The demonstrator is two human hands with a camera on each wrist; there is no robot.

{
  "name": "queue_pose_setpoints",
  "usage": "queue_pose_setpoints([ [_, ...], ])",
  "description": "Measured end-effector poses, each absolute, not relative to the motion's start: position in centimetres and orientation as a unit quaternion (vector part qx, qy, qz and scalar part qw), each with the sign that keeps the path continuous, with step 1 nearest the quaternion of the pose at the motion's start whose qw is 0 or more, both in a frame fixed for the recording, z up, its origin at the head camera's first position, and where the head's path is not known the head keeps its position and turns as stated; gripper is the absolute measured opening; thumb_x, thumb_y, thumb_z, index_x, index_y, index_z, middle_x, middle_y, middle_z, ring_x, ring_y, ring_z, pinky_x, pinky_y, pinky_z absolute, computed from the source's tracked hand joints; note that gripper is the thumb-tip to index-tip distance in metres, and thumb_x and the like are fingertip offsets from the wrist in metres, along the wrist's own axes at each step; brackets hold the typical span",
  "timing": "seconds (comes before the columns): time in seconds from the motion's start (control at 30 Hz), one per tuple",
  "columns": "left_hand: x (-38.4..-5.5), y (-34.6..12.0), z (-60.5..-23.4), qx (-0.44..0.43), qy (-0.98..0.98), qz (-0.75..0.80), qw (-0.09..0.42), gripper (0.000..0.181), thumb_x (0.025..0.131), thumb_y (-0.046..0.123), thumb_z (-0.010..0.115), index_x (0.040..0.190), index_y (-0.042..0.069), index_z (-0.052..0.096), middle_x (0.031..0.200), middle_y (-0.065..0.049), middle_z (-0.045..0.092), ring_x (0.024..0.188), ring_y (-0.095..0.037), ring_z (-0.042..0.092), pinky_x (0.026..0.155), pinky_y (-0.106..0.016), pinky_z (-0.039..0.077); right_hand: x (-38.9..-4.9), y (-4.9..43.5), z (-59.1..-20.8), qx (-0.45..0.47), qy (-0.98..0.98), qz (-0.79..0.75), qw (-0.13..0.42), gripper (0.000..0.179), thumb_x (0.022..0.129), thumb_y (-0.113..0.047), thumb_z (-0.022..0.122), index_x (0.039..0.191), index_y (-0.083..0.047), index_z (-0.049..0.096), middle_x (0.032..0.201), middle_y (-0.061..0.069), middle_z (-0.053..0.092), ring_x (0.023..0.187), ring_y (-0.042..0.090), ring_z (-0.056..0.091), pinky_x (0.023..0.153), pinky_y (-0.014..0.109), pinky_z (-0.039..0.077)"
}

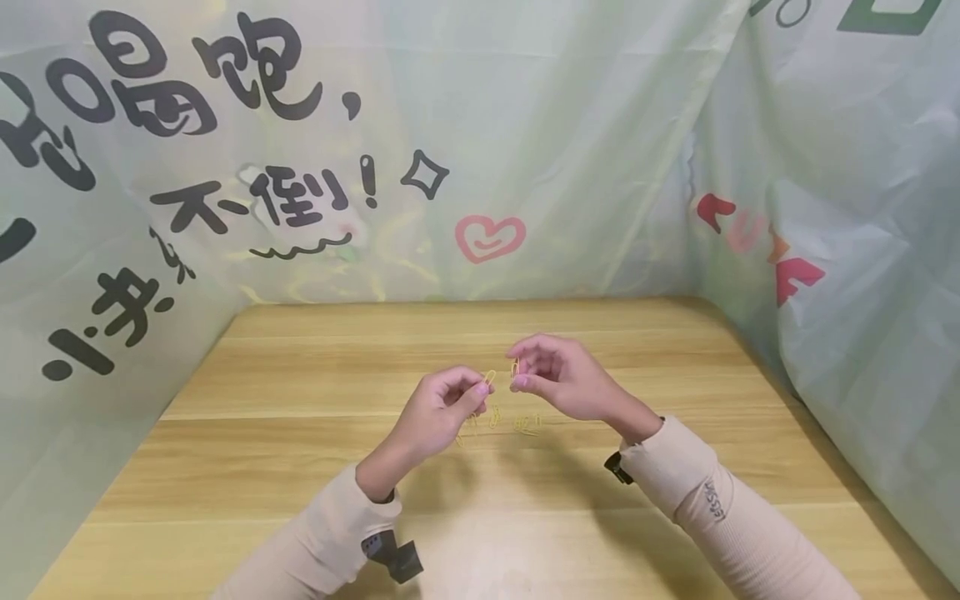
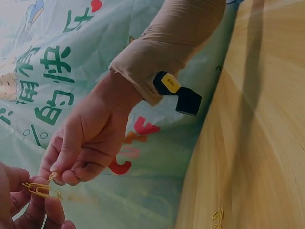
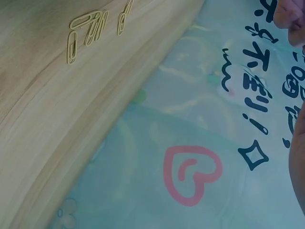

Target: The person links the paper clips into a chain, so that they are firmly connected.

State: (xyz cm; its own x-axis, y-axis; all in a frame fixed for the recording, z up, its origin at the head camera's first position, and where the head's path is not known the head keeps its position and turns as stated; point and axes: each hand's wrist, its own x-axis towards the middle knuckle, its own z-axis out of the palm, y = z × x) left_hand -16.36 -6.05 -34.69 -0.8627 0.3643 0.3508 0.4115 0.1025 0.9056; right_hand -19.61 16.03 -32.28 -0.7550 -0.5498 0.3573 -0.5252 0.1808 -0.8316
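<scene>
Between the thumb and fingers of my left hand [image 1: 442, 408] is a yellow paper clip [image 1: 489, 377], held up above the table. My right hand [image 1: 570, 382], just to its right, pinches another yellow paper clip [image 1: 515, 368]. The left wrist view has both hands close together. There, yellow wire loops [image 2: 39, 189] show at the left fingertips, and a small yellow loop [image 2: 52, 176] sits at the right thumb tip; whether they are linked I cannot tell. Only part of a hand [image 3: 289, 21] enters the right wrist view.
Several loose yellow paper clips [image 1: 495, 419] lie on the wooden table [image 1: 300, 467] below the hands. In the right wrist view these clips [image 3: 88, 28] lie in a loose cluster. A printed pale green cloth [image 1: 570, 167] hangs behind and beside the table.
</scene>
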Motion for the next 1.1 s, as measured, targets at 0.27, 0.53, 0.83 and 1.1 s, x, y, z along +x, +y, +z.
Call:
queue_pose_setpoints([
  [0.27,-16.1,-6.2,-34.5,-0.256,-0.750,-0.609,0.020,0.013,0.097,0.007,0.057,0.095,-0.001,0.066,0.079,-0.004,0.061,0.075,-0.019,0.059,0.067,-0.028,0.049,-19.4,16.2,-32.1,-0.365,0.753,-0.547,0.026,0.008,0.090,0.013,0.057,0.089,0.005,0.057,0.080,0.013,0.063,0.073,0.023,0.067,0.069,0.037,0.057],
  [0.53,-16.1,-6.2,-34.5,-0.258,-0.748,-0.611,0.024,0.012,0.097,0.006,0.057,0.093,-0.002,0.066,0.080,-0.004,0.062,0.074,-0.017,0.058,0.066,-0.027,0.048,-19.1,16.0,-31.8,-0.376,0.745,-0.551,0.028,0.009,0.093,0.011,0.053,0.089,0.003,0.054,0.075,0.011,0.061,0.069,0.018,0.064,0.067,0.035,0.056],
  [0.83,-16.1,-6.2,-34.5,-0.267,-0.743,-0.612,0.030,0.012,0.096,0.005,0.057,0.091,-0.002,0.064,0.077,-0.003,0.060,0.071,-0.014,0.058,0.065,-0.027,0.048,-18.9,15.7,-31.5,-0.357,0.741,-0.569,0.009,0.006,0.088,0.012,0.061,0.093,0.012,0.065,0.083,0.018,0.070,0.077,0.016,0.069,0.071,0.033,0.057],
  [1.1,-16.3,-6.3,-34.5,-0.324,-0.756,-0.559,0.109,0.011,0.095,0.004,0.059,0.087,0.002,0.066,0.072,-0.002,0.061,0.061,-0.014,0.055,0.055,-0.027,0.047,-18.6,15.5,-31.0,-0.348,0.731,-0.587,0.028,0.008,0.089,0.013,0.059,0.096,0.012,0.058,0.082,0.018,0.065,0.076,0.018,0.069,0.072,0.036,0.057],
])
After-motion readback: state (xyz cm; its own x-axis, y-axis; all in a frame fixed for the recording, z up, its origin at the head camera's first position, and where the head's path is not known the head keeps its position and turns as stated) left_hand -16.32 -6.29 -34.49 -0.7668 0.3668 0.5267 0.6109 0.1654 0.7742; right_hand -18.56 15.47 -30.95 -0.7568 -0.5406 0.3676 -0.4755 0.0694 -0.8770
